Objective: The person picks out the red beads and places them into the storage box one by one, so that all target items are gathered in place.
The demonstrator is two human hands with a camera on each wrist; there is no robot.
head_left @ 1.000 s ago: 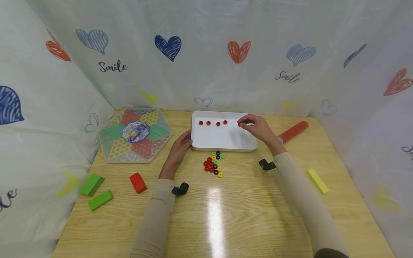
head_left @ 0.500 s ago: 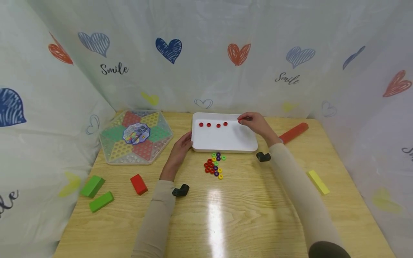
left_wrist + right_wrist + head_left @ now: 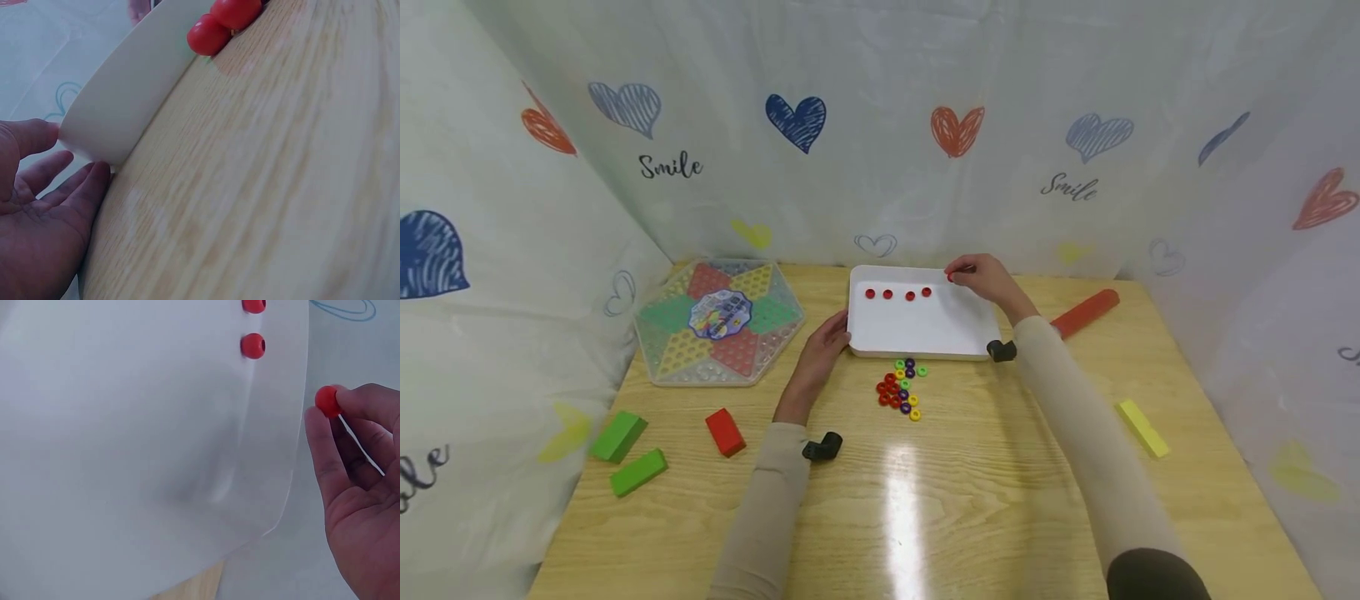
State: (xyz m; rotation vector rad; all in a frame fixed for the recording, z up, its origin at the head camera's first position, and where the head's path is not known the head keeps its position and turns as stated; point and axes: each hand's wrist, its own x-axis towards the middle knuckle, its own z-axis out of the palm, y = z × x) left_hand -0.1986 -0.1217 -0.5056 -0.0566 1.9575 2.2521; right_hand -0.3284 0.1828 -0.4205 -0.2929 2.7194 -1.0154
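Observation:
In the head view, a white tray [image 3: 925,333] stands at the back of the table with several red beads [image 3: 887,294] in a row inside it. My right hand [image 3: 988,277] pinches one red bead [image 3: 327,401] between thumb and fingertips, near the tray's back right rim. Two beads [image 3: 252,346] show in the tray in the right wrist view. At the tray's left side, my left hand [image 3: 818,354] rests against it. The left wrist view has the thumb [image 3: 37,137] at the tray's edge and fingertips at the bottom of its wall, fingers loosely extended.
Loose red, purple, green and yellow beads [image 3: 891,389] lie before the tray. A hexagonal game board [image 3: 718,321] is at left, with green blocks [image 3: 619,437] and a red block [image 3: 726,432] nearer. A red tube [image 3: 1086,312] and yellow block [image 3: 1142,428] are at right.
My right hand, still pinching the red bead, has shifted slightly left and toward the tray's back rim. My left hand stays at the tray's side. The whole head view drifts slightly downward.

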